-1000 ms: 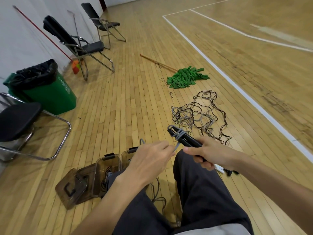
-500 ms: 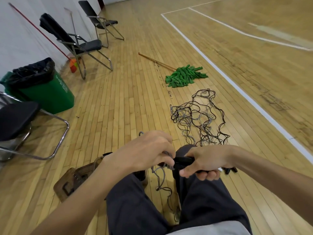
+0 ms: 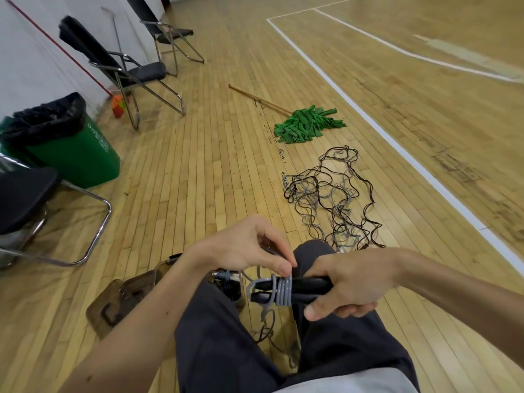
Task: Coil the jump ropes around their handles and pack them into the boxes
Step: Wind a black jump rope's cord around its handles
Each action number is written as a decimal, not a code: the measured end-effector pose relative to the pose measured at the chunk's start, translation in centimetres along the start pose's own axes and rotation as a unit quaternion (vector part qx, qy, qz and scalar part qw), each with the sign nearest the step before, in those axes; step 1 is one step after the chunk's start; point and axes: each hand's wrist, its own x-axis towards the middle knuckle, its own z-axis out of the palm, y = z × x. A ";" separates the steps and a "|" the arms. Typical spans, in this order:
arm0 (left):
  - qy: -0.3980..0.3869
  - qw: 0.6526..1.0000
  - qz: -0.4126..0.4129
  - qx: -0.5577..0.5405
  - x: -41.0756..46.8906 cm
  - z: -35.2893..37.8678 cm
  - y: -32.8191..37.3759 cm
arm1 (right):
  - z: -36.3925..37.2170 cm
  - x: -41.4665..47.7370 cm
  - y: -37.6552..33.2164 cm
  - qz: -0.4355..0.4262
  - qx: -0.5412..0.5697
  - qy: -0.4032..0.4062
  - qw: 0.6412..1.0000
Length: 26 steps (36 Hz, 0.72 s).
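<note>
My right hand [image 3: 344, 285] grips two black jump rope handles [image 3: 307, 290] held side by side over my knees. Several turns of grey rope [image 3: 283, 290] are wrapped around the handles near their left ends. My left hand [image 3: 249, 246] pinches the grey rope just above those turns. The loose end of the rope [image 3: 266, 321] hangs down between my legs. Brown see-through boxes [image 3: 124, 300] lie on the floor under my left arm, partly hidden by it. A tangle of black and grey jump ropes [image 3: 331, 199] lies on the floor ahead.
A green mop [image 3: 306, 124] with a wooden stick lies beyond the tangle. A green bin [image 3: 68, 148] with a black liner stands at the left by folding chairs [image 3: 133, 72]. Another chair [image 3: 25, 199] is close on my left. A white court line [image 3: 397, 146] runs along the right.
Both hands dropped from chest height down to my knees. The handles turned from pointing up-left to lying level, and more turns of grey rope now sit around them.
</note>
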 end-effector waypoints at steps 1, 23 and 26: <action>0.008 1.000 0.008 -0.026 0.0 0.0 -0.3 | 0.0 0.0 -0.1 -0.015 0.005 0.009 1.000; 0.189 0.972 -0.027 -0.138 0.5 1.6 -1.5 | -2.8 -0.1 -1.6 -0.163 0.054 0.207 0.963; 0.200 0.970 -0.039 -0.131 0.8 1.7 -1.5 | -3.0 -0.1 -1.6 -0.175 0.058 0.220 0.958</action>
